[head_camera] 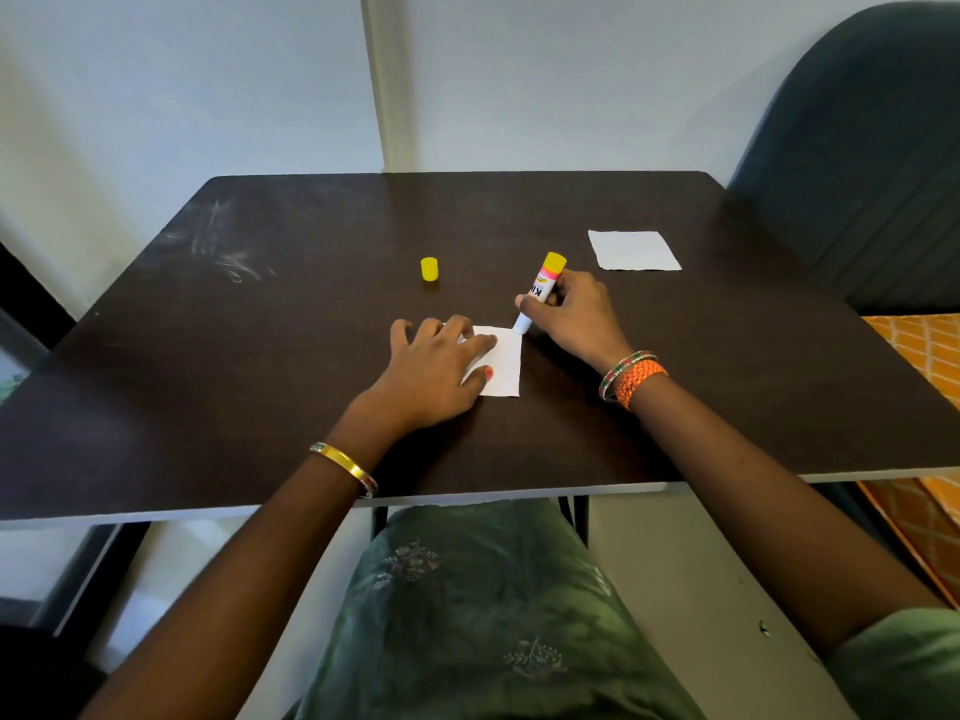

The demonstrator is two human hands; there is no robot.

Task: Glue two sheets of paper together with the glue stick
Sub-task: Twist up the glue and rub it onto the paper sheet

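A small white sheet of paper (504, 363) lies near the middle of the dark table (260, 356). My left hand (436, 366) rests flat on its left part, fingers spread, hiding that side. My right hand (571, 314) grips an uncapped glue stick (540, 288), white with a yellow end, tilted with its tip down at the sheet's far right corner. The yellow cap (429, 268) stands upright on the table, beyond my left hand. A second white sheet (632, 250) lies flat at the far right, apart from both hands.
A dark blue-green chair (857, 148) stands behind the table's right corner. Orange patterned fabric (919, 356) lies off the right edge. White scuff marks (223, 246) streak the far left of the tabletop. A pale wall runs behind the table.
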